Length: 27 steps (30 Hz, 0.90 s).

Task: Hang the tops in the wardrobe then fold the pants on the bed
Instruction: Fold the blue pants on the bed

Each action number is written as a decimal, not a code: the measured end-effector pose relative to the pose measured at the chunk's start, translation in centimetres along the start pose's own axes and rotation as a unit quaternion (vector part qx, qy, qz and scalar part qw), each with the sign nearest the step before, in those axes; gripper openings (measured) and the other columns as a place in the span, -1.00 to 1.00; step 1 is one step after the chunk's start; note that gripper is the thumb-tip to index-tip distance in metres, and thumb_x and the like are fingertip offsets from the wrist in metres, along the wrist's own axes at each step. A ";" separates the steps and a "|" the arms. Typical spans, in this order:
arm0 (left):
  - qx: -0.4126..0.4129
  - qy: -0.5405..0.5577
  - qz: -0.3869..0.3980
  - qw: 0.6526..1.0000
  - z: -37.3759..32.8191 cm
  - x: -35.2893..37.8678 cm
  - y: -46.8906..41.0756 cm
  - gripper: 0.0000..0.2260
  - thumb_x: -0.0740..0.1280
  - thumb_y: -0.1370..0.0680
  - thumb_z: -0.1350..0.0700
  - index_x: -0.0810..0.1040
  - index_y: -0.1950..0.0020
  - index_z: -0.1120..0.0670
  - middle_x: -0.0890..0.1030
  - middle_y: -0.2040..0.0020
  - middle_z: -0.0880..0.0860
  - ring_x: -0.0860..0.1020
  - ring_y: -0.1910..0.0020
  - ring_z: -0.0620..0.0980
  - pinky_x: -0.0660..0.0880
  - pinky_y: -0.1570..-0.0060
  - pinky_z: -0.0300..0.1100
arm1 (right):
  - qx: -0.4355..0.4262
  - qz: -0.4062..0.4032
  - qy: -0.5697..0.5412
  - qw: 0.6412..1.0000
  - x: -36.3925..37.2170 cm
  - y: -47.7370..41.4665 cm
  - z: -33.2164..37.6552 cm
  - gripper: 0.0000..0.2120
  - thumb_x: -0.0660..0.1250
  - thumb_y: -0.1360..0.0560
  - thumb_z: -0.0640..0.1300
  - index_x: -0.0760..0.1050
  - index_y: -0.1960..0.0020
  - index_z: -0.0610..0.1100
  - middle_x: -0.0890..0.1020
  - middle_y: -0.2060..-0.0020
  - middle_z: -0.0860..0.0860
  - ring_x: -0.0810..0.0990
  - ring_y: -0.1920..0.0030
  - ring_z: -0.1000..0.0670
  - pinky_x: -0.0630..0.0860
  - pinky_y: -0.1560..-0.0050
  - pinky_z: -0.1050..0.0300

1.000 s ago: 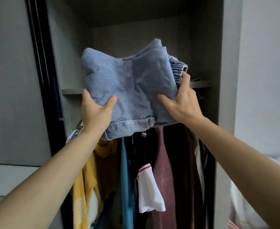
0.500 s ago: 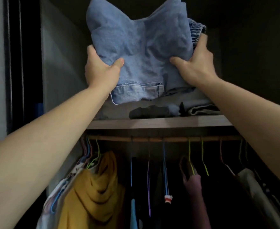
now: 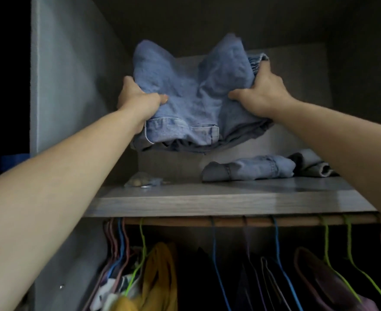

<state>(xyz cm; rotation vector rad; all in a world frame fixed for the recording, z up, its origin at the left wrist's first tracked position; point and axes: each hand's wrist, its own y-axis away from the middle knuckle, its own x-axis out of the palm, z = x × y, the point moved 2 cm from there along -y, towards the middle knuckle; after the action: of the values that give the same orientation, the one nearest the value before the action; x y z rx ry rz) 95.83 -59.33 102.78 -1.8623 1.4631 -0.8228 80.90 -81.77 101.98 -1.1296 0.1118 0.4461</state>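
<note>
A stack of folded light-blue denim pants (image 3: 191,97) is held up inside the wardrobe's upper compartment, above the grey shelf (image 3: 218,203). My left hand (image 3: 138,102) grips the stack's left side, thumb on top. My right hand (image 3: 261,95) grips its right side near the elastic waistband. The stack hangs clear of the shelf board. Below the shelf, tops hang from coloured hangers on the wooden rail (image 3: 230,222), among them a yellow top (image 3: 160,277).
Folded pale denim pants (image 3: 248,169) and a grey folded piece (image 3: 311,164) lie on the shelf's right half. A small bag of beige bits (image 3: 140,179) sits at the shelf's left. The wardrobe's grey side wall (image 3: 68,97) stands close on the left.
The view has moved closer and tilted up to the shelf. Both hands have carried the denim stack deeper into the upper compartment, above the shelf.
</note>
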 end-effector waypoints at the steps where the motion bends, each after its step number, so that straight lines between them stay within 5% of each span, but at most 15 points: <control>1: -0.016 -0.013 0.003 1.000 0.8 0.0 -0.9 -0.40 0.59 -0.20 0.01 0.40 -0.14 0.03 0.60 -0.07 0.01 0.61 -0.03 0.05 0.57 -0.14 -0.02 | 0.012 0.013 0.007 1.000 1.1 -0.4 0.5 -0.26 0.42 -0.46 0.09 0.14 -0.47 -0.15 0.47 -0.32 -0.22 0.48 -0.27 -0.29 0.48 -0.24 -0.14; 8: -0.089 -0.079 0.017 0.993 5.3 -2.2 -5.9 -0.18 0.60 0.01 0.00 0.42 -0.19 0.11 0.61 -0.10 0.11 0.63 -0.02 0.12 0.60 -0.09 0.06 | 0.071 0.100 -0.045 0.991 8.0 -2.7 2.2 -0.30 0.44 -0.46 0.04 0.21 -0.44 -0.19 0.49 -0.28 -0.17 0.52 -0.22 -0.22 0.47 -0.03 0.02; 12: -0.095 -0.165 0.043 0.981 4.9 -3.0 -6.6 -0.14 0.67 -0.17 0.09 0.34 -0.36 0.20 0.54 -0.25 0.17 0.57 -0.17 0.15 0.54 -0.18 0.06 | 0.093 0.206 -0.076 0.971 11.7 -3.7 3.1 -0.30 0.37 -0.49 -0.04 0.18 -0.52 -0.24 0.33 -0.46 -0.23 0.36 -0.43 -0.27 0.37 -0.41 -0.15; 17: -0.075 -0.281 0.087 0.953 6.8 -2.4 -6.6 -0.08 0.58 -0.37 -0.03 0.11 -0.52 0.20 0.37 -0.43 0.23 0.42 -0.36 0.21 0.41 -0.33 0.03 | 0.101 0.268 -0.033 0.958 16.1 -3.4 2.1 -0.29 0.28 -0.57 0.00 0.07 -0.57 -0.26 0.18 -0.54 -0.21 0.20 -0.52 -0.26 0.19 -0.50 -0.20; 21: 0.036 -0.453 0.210 0.866 10.7 -1.9 -5.3 -0.17 0.37 -0.52 -0.20 -0.02 -0.60 0.04 0.15 -0.50 0.30 0.19 -0.48 0.30 0.21 -0.45 0.05 | 0.142 0.434 0.019 0.890 18.7 -1.4 -0.4 -0.54 0.14 -0.65 0.14 0.51 -0.26 -0.21 0.57 -0.29 -0.17 0.57 -0.25 -0.15 0.48 -0.35 -0.11; 24: 0.010 -0.490 0.339 0.803 12.4 -1.7 -4.8 -0.48 0.09 -0.67 -0.15 0.25 -0.56 0.09 0.29 -0.52 0.19 0.27 -0.48 0.17 0.19 -0.46 -0.08 | 0.174 0.492 0.054 0.851 19.0 -1.9 -0.6 -0.36 0.11 -0.60 0.31 0.45 -0.36 -0.21 0.55 -0.32 -0.14 0.57 -0.24 -0.16 0.52 -0.30 -0.13; 27: -0.080 -0.499 0.371 0.779 13.1 -1.7 -4.4 -0.48 0.04 -0.68 -0.16 0.41 -0.47 0.16 0.40 -0.46 0.14 0.40 -0.41 0.14 0.27 -0.42 -0.06 | 0.105 0.477 0.165 0.857 18.5 -2.3 0.5 -0.35 0.08 -0.63 0.27 0.34 -0.47 -0.22 0.41 -0.41 -0.11 0.47 -0.35 -0.21 0.56 -0.17 -0.11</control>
<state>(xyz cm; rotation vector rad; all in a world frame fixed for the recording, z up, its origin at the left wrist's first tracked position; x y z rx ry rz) 108.37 -55.56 98.08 -1.2266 1.3182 0.6296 98.56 -76.77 98.47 -0.8584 1.0354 1.0846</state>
